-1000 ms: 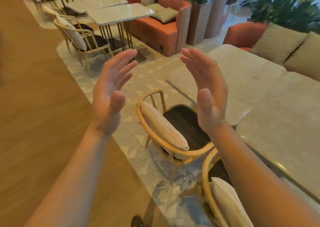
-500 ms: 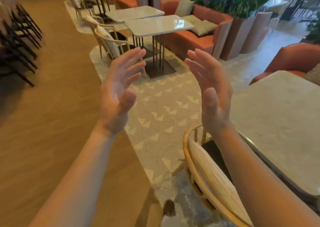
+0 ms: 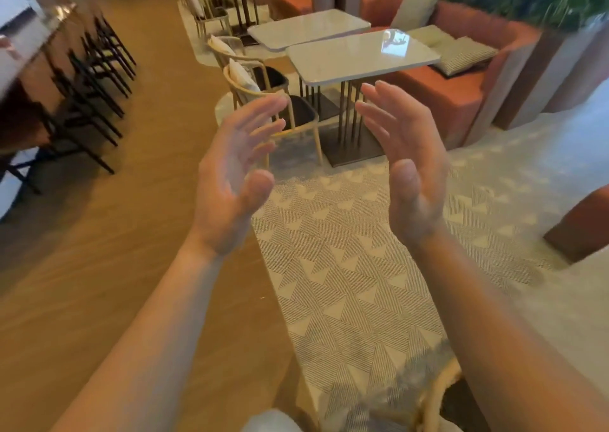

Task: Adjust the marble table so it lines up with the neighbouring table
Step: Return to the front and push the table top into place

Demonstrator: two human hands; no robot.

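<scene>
Marble table (image 3: pixel 362 55) sits skewed against neighbouring table (image 3: pixel 308 29), well ahead. Left hand (image 3: pixel 230 181) and right hand (image 3: pixel 408 171) are raised, spread, empty, apparently ready to grip its edges.

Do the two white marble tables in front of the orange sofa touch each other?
Cannot tell. In the head view the nearer white marble table overlaps the farther marble table, so no gap or contact shows plainly.

I am looking into a café or restaurant lounge: pairs of marble-topped tables (image 3: pixel 361 54) on metal legs stand in a row, with rattan chairs (image 3: pixel 263 101) on one side and orange banquette sofas (image 3: pixel 438 92) with cushions on the other, tall planters (image 3: pixel 543 68) behind, black bar stools (image 3: pixel 89 78) along a counter.
</scene>
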